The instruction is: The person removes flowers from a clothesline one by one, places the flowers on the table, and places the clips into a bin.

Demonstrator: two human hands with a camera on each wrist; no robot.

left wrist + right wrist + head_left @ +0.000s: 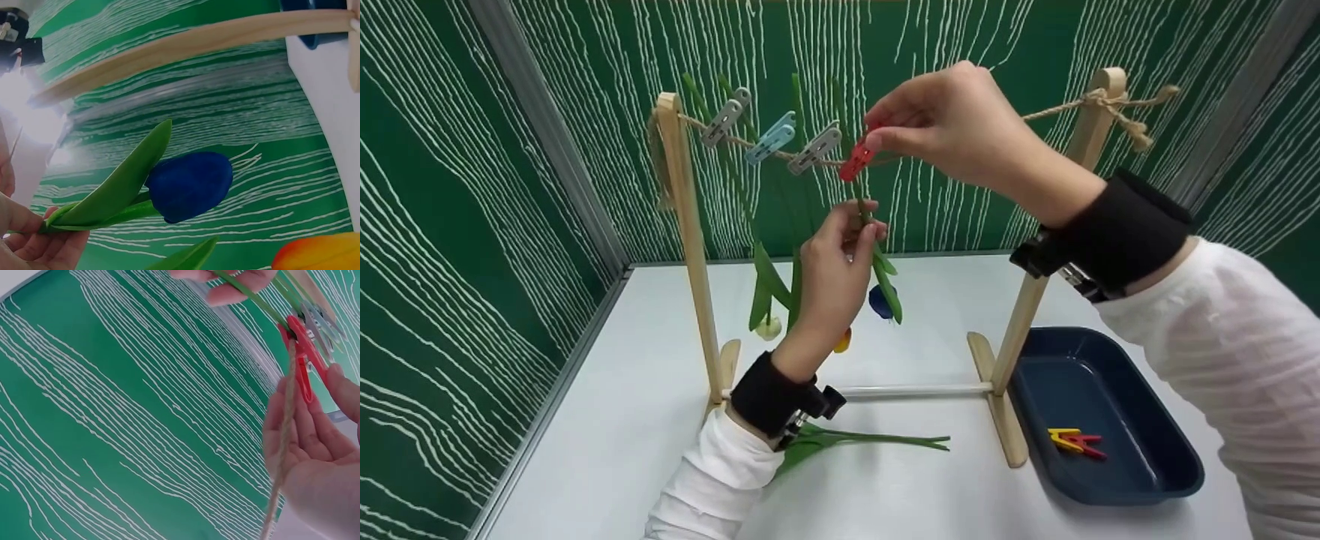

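My right hand (960, 124) pinches a red clothespin (855, 159) at the rope, thumb on one arm of it and fingers on the other. In the right wrist view the clothespin's tip sits where a green stem (256, 298) meets the rope (289, 399). Just below, my left hand (838, 262) holds the stem of a blue tulip (191, 185) between thumb and fingers. The tulip hangs head down, a long green leaf (126, 180) beside its bloom. Left of it, grey (815, 148) and light blue (771, 139) clothespins hold other upside-down tulips on the rope.
The rope runs between two wooden posts (690, 255) joined low by a pale bar (915, 391). A white tulip (769, 328) and a yellow-orange one (842, 341) hang left. Cut stems (877, 438) lie in front. At right, a dark blue tray (1099, 491) contains yellow and red clothespins (1078, 442).
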